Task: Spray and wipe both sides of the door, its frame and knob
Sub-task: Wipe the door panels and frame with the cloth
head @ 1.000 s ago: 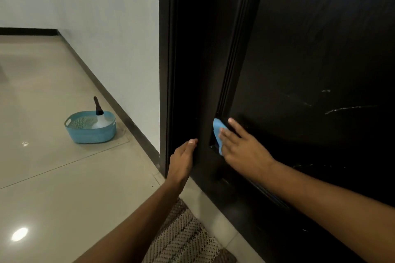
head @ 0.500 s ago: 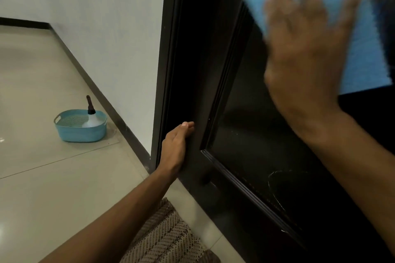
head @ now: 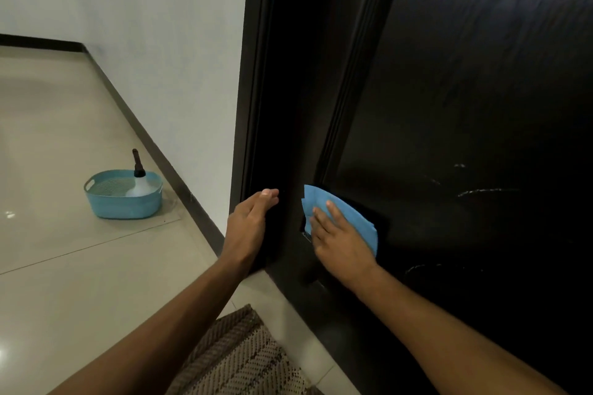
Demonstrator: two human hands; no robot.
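Two hands work low on the dark door. Our right hand lies flat, fingers straight, pressing a blue cloth against the door where the raised moulding meets the lower left corner of the inset panel. Our left hand rests on the door's outer edge, fingers straight and together along it, gripping nothing. Just left of that edge stands the dark frame, with the white wall beyond it. Pale scuff marks streak the panel to the right of the cloth, and a glossy band runs across its top. We cannot make out the knob in this view.

Left of the door the beige tiled floor stretches open, edged by a dark skirting along the wall. Well apart from us on those tiles sits a blue basket holding a white spray bottle with a dark nozzle. Below our forearms lies a woven mat, close to the door's foot.
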